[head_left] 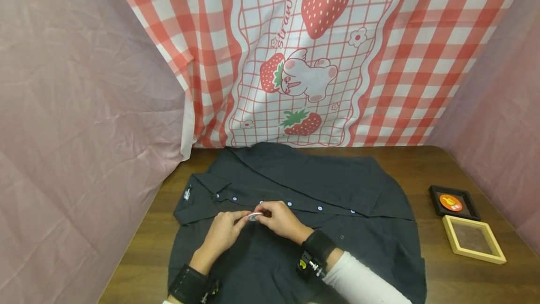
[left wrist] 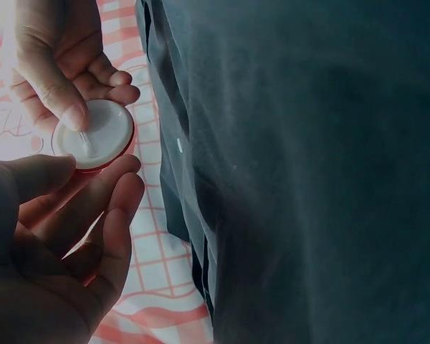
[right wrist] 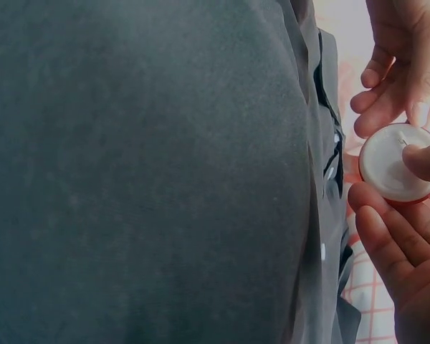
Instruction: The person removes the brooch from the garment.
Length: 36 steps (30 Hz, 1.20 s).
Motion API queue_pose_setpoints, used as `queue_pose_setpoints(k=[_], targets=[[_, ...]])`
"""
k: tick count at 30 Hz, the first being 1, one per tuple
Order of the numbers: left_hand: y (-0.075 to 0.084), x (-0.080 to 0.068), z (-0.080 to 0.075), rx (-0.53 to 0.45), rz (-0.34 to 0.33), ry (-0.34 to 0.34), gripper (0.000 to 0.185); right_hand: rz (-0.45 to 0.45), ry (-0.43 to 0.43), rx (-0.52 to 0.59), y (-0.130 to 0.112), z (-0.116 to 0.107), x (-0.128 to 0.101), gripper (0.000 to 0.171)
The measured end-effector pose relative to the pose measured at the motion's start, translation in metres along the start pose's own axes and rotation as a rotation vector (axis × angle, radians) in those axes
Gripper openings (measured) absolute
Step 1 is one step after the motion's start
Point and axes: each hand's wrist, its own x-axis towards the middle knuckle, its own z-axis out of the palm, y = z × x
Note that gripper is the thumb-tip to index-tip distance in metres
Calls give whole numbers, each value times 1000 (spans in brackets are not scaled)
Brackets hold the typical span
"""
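A round pin badge (head_left: pixel 254 216) with a red rim is held above a dark button-up shirt (head_left: pixel 371 247), which lies spread on the table. Its white back (left wrist: pixel 109 136) and thin metal pin face the wrist cameras. My left hand (head_left: pixel 222 232) pinches the badge edge between thumb and fingers. From the other side my right hand (head_left: pixel 282 221) grips it, fingers under the rim. In the right wrist view the right thumb (right wrist: pixel 426 161) lies on the white back, beside the pin. White buttons run along the shirt front.
At the right of the wooden table (head_left: pixel 139 252) lie a black square tray (head_left: pixel 434 201) holding an orange round badge (head_left: pixel 450 203) and a light wooden frame (head_left: pixel 474 258). A strawberry-print checked cloth (head_left: pixel 379 83) hangs behind. Pink cloth (head_left: pixel 84 130) hangs at the left side.
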Motion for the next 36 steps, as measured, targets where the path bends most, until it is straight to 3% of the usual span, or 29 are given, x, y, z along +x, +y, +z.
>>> queue_pose_setpoints(k=[17,36], targets=[[-1,-2,-1,-13,8,33,18,-16,-16,57,0,-1,0,12],[-1,-2,0,-13,7,2,17,72,-99,78,-1,-6,2,14]])
